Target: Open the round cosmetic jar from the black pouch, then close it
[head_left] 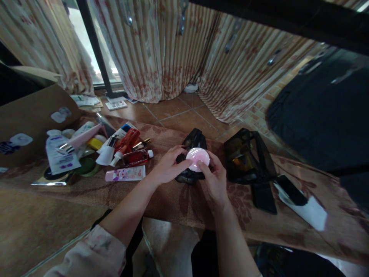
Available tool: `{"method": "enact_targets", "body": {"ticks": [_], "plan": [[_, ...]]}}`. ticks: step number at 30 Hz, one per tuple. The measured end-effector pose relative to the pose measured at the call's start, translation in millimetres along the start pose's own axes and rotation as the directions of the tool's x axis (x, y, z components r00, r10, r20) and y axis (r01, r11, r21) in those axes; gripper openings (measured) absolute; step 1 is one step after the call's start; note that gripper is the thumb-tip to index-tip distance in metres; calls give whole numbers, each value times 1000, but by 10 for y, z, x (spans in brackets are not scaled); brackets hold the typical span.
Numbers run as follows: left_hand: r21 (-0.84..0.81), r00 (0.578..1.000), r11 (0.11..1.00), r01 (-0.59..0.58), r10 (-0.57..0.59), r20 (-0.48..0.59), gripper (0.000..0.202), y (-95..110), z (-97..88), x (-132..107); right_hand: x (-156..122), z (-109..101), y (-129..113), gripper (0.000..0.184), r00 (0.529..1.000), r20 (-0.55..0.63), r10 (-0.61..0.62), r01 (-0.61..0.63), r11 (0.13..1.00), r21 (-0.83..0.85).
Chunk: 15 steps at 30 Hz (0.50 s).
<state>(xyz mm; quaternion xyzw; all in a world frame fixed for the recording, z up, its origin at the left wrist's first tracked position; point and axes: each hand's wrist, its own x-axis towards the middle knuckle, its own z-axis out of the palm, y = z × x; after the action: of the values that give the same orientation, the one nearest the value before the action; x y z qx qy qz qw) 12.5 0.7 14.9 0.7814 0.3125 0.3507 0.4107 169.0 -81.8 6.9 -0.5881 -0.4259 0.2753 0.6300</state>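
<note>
Both of my hands hold a small round pink jar [197,158] in front of me, above a brown patterned cloth [86,192]. My left hand [168,166] grips its left side with curled fingers. My right hand [215,177] grips its right and near side, thumb on the lid. Directly behind the jar sits a small black mesh pouch [192,141], partly hidden by my hands.
A second black mesh bag [248,156] lies open to the right, with a white and black tube [302,204] beyond it. Several tubes and bottles are piled at the left, including a pink tube [126,174] and a red bottle [137,157]. Curtains hang behind.
</note>
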Motion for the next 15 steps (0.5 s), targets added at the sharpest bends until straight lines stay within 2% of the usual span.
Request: {"method": "enact_targets", "body": {"ticks": [15], "plan": [[-9,1000,1000,1,-1,5,20,2,10,-6,0,12,-12,44,1000,0,19,-19,998,-58]]}}
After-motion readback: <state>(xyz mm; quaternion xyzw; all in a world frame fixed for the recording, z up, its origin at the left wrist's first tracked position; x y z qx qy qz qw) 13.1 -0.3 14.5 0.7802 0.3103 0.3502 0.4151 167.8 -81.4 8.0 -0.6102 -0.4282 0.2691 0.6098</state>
